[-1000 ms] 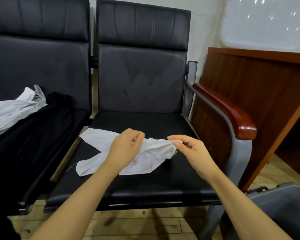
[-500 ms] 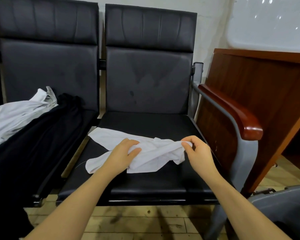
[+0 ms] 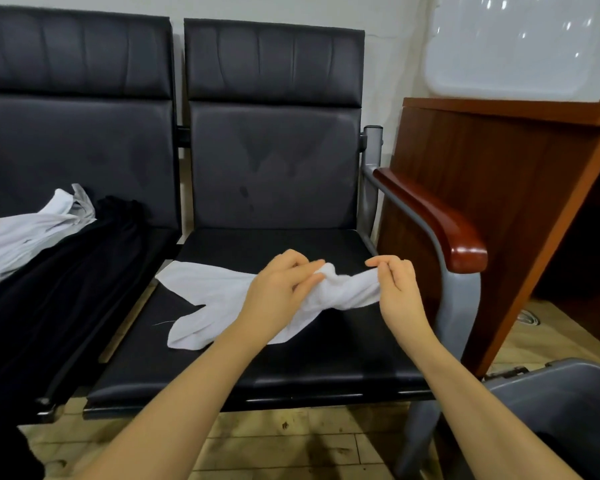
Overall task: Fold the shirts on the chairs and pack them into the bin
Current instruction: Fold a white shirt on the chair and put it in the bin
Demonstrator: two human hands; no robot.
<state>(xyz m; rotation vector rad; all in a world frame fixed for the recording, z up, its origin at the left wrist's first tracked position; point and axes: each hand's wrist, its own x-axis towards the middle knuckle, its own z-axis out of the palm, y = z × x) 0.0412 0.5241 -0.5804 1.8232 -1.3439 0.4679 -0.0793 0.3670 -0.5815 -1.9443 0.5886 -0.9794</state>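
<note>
A crumpled white shirt (image 3: 219, 299) lies across the seat of the right black chair (image 3: 274, 358). My left hand (image 3: 281, 289) pinches the shirt's upper edge near its middle. My right hand (image 3: 397, 289) pinches the bunched right end, lifted a little off the seat. A short stretch of cloth sags between the two hands. The shirt's left part spreads flat toward the seat's left edge. On the left chair lie a black garment (image 3: 59, 282) and a second white shirt (image 3: 21, 237). The grey bin (image 3: 565, 403) shows its corner at the lower right.
A wooden armrest (image 3: 440, 223) on a grey metal frame bounds the right chair. Right of it stands a brown wooden desk (image 3: 499, 188). The floor below is pale wood planks. A wall rises behind the chair backs.
Both hands have closed on the shirt's top edge and lifted its right end off the seat. The left hand rose from pressing the cloth. The camera view shifted slightly.
</note>
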